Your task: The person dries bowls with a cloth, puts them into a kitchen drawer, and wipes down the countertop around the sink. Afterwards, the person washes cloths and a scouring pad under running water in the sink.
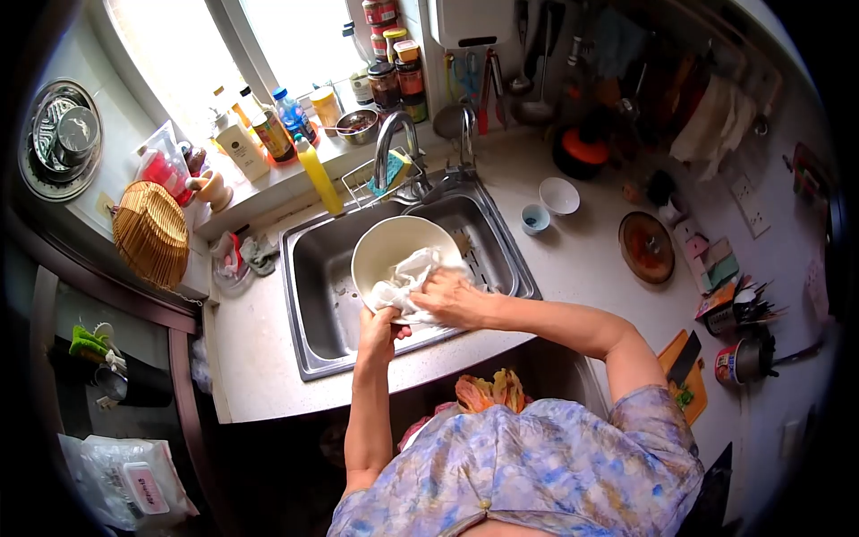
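Observation:
A large cream-coloured bowl [369, 255] is held tilted over the double steel sink [313, 286]. My left hand [383, 331] grips its near rim, thumb on the inner side and fingers underneath. Bunched inside the bowl is a white cloth [407, 277], part of which lies over the near rim. My right hand [450, 297] is closed on this cloth and presses it against the bowl's inner right side; its fingertips are partly hidden in the folds. The curved faucet [385, 148] rises just behind the bowl.
A yellow bottle [318, 174] and a wire rack with a sponge [394, 174] stand behind the sink. Two small bowls [559, 195] [535, 218] sit to the right, near a glass lid [646, 246]. A knife [684, 358] lies on an orange cutting board [693, 407].

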### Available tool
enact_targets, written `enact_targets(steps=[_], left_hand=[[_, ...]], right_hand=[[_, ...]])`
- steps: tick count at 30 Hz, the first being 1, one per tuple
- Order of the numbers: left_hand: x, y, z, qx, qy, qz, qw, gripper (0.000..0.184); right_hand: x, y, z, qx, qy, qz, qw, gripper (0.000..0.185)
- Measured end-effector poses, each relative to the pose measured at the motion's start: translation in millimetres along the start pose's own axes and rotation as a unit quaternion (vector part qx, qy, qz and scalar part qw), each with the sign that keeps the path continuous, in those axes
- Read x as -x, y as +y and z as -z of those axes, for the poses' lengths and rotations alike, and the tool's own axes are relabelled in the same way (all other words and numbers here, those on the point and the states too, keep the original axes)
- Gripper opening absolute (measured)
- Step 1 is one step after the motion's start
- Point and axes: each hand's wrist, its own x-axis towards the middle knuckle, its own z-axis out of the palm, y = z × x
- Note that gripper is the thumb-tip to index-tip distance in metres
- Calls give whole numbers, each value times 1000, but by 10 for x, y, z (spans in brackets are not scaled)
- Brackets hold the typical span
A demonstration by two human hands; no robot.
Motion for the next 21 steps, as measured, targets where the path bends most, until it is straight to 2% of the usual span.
enact_targets(steps=[2,3,4,5,6,7,8,9,10,11,12,14,15,16,18,19,20,21], left_hand=[[-58,28,60,-12,-11,7,1000,23],[-122,45,100,-9,-28,38,999,25],[-172,67,130,-5,-45,69,997,27],[-241,110,151,-41,-93,100,990,38],[-231,238,86,-78,-130,109,982,61],[-287,245,104,-106,-92,119,983,72],[-386,218,169,-133,-54,127,981,82],[-549,106,352,-169,-53,113,978,87],[-592,88,406,-202,-39,86,975,82],[-612,-8,400,-166,-39,24,985,78],[-612,-58,338,-128,-39,-38,990,75],[-606,-39,350,36,-225,6,974,68],[-572,-50,292,98,-243,0,965,65],[-537,-69,232,160,-259,-4,952,64],[-477,-25,156,193,-265,-13,945,60],[-447,9,112,231,-269,-21,935,56],[-414,36,51,228,-271,-20,935,56],[-373,78,-32,262,-213,-34,941,52]], right_hand=[[111,123,-43,20,-21,-3,1000,22],[112,123,-27,5,-27,-26,999,14],[113,142,-2,4,-28,-23,999,14],[101,183,32,-102,-42,-101,989,16],[72,221,81,-206,-54,-176,961,18],[55,296,137,-320,31,-151,935,28],[103,425,151,-533,-12,-249,808,36],[133,473,220,-575,8,-296,763,37],[158,505,296,-612,29,-342,713,38],[189,512,353,-651,56,-343,675,43],[208,527,398,-649,59,-340,678,43],[249,545,477,-751,112,-293,580,62],[259,539,517,-777,121,-281,550,67],[269,577,504,-777,124,-279,551,67],[292,648,453,-824,162,-266,473,62],[309,667,464,-812,168,-257,497,56],[334,689,485,-811,171,-256,497,56],[335,694,564,-754,185,-285,562,54]])
